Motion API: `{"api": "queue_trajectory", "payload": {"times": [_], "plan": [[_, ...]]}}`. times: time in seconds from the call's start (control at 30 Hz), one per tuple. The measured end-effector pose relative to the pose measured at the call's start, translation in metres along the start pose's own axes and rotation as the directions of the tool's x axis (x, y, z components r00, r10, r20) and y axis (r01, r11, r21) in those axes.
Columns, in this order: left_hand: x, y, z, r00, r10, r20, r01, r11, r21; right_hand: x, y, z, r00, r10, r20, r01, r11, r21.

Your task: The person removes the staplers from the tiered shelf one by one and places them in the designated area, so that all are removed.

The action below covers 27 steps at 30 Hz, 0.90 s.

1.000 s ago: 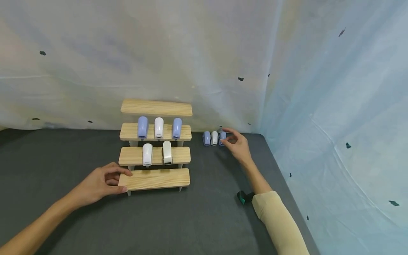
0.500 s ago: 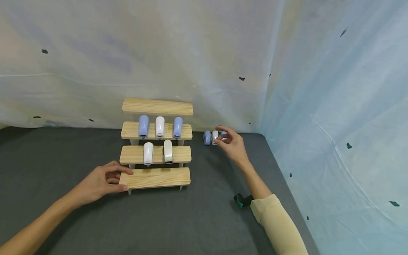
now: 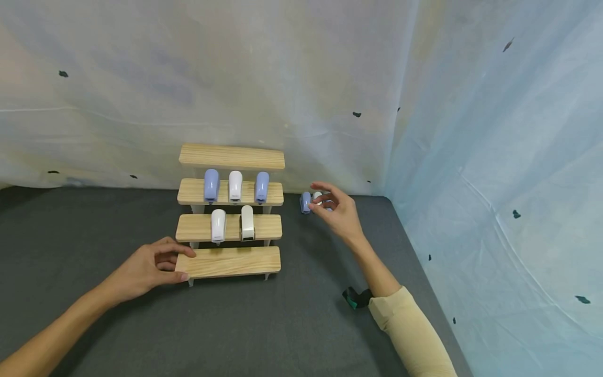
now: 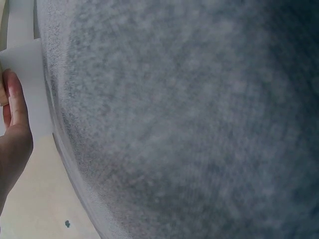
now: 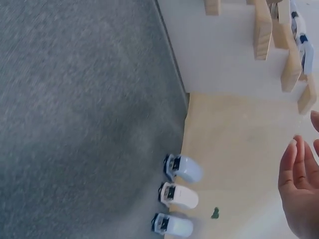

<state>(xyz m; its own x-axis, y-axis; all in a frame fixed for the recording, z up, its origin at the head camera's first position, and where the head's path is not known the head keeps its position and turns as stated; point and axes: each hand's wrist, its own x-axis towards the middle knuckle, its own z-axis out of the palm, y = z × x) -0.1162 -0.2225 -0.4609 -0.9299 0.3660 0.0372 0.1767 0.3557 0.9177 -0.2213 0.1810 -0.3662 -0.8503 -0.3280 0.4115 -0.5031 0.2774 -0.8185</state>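
Left hand pinches the lowest shelf at its nine-o'clock edge. Right hand, thumb and fingers parted, hovers above three staplers; dark cloth lies open toward six.

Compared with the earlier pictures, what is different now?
The right hand moved left along the row of three staplers, from the right-end one toward the left-end one; it holds nothing. As before, the left hand grips the lowest shelf, and five staplers sit on the two middle shelves.
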Motion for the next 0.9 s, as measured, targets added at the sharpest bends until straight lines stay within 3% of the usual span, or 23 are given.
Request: {"api": "queue_trajectory", "payload": {"times": [0.23,0.5,0.73,0.9], "plan": [[0.000,-0.002,0.000,1.000,-0.004,0.005,0.004,1.000,-0.009,0.004,-0.008,0.010,0.998,-0.065,0.011,0.065,0.998,0.017],[0.001,-0.001,-0.001,1.000,-0.009,0.000,0.009,1.000,0.006,0.010,-0.018,0.021,0.997,-0.058,0.041,0.057,0.998,0.031],[0.001,0.000,-0.001,1.000,-0.023,0.008,0.023,1.000,0.007,0.019,0.007,0.031,0.996,-0.076,0.053,0.075,0.997,0.026],[0.000,0.001,-0.001,0.999,-0.039,0.016,0.039,0.999,0.008,0.023,0.007,0.036,0.993,-0.088,0.075,0.087,0.996,0.022]]}}
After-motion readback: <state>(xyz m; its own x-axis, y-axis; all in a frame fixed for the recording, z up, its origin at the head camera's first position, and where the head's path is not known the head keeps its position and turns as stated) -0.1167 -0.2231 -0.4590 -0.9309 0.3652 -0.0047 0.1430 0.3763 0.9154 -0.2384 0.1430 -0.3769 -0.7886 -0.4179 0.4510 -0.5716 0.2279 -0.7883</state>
